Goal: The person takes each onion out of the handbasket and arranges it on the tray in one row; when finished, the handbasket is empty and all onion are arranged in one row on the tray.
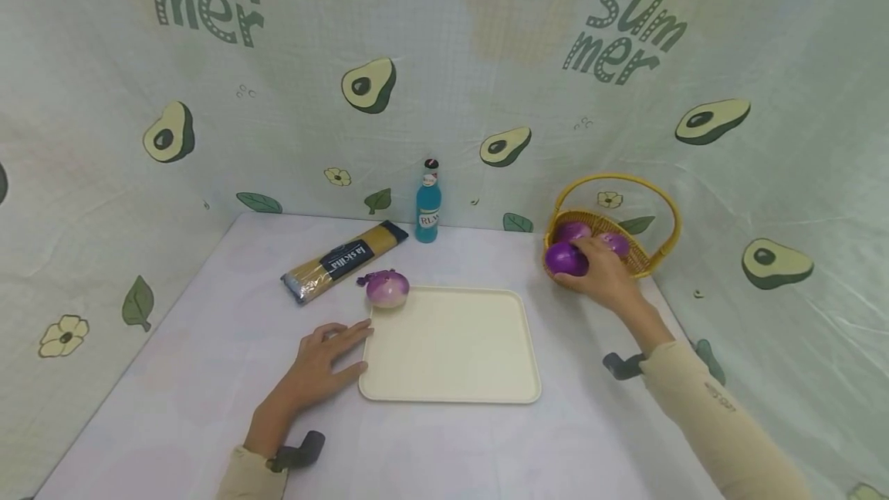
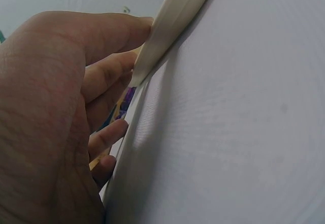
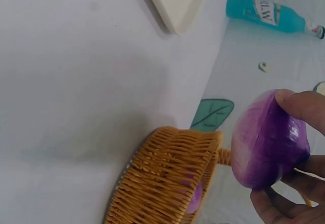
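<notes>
In the head view my right hand (image 1: 606,275) grips a purple onion (image 1: 566,259) at the left side of the yellow wicker basket (image 1: 656,259). The right wrist view shows thumb and fingers around that onion (image 3: 269,140), raised over the basket rim. Two more purple onions lie inside the basket. My left hand (image 1: 321,365) is at the left edge of a cream tray (image 1: 451,346), its fingers loosely extended and touching the rim. A purple-and-white onion (image 1: 387,290) sits at the tray's far left corner.
Behind the tray, a pack of spaghetti (image 1: 345,259) lies slantwise on the white table (image 1: 430,454). Near the back edge a blue bottle (image 1: 428,211) stands upright. An avocado-print cloth (image 1: 430,37) hangs behind and at both sides. The basket's tall handle (image 1: 618,176) arches over it.
</notes>
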`<control>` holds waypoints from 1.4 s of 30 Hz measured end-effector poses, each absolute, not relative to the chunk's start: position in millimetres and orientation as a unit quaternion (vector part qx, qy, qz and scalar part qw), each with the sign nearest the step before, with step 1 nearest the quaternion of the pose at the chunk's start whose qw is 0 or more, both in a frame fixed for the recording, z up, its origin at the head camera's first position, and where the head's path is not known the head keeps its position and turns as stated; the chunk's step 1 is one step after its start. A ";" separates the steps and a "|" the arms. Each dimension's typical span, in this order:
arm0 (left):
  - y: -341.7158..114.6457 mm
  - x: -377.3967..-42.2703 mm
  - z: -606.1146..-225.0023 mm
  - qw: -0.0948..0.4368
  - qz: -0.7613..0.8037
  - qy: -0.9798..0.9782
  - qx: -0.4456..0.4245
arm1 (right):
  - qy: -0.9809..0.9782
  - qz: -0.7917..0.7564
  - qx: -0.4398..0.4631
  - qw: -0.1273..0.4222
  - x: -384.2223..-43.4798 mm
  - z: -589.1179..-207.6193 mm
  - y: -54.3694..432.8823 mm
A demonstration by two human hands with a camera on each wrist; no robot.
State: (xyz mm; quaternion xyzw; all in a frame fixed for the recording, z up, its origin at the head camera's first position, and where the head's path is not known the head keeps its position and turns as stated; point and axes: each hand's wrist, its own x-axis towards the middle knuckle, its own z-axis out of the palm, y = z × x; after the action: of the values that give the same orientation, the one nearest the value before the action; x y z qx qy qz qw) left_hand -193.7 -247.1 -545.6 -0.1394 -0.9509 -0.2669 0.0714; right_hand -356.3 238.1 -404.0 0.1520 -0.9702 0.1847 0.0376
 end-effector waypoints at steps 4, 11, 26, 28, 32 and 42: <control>-247.7 -193.8 -546.7 0.070 -0.270 -0.950 -0.140 | -0.966 0.196 0.162 0.036 -353.9 -404.2 232.7; -246.4 -193.9 -547.2 0.062 -0.268 -0.952 -0.133 | -0.965 0.202 0.165 0.037 -351.3 -409.2 226.2; -248.2 -195.2 -549.1 0.058 -0.269 -0.952 -0.134 | -0.959 0.211 0.186 0.040 -345.5 -410.3 213.4; -248.2 -195.4 -548.7 0.060 -0.267 -0.952 -0.134 | -0.957 0.212 0.192 0.040 -345.1 -410.6 211.5; -247.8 -195.6 -547.3 0.063 -0.268 -0.952 -0.135 | -0.956 0.214 0.198 0.042 -344.4 -411.6 207.9; -247.2 -194.4 -547.3 0.061 -0.264 -0.954 -0.131 | -0.954 0.219 0.201 0.036 -342.0 -416.1 200.3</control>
State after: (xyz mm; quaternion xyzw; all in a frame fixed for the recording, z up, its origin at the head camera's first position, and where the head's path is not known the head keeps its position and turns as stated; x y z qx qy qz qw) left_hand -194.4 -247.2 -547.3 -0.1313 -0.9537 -0.2636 0.0605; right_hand -342.0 200.3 -416.1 0.2006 -0.9542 0.2191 0.0365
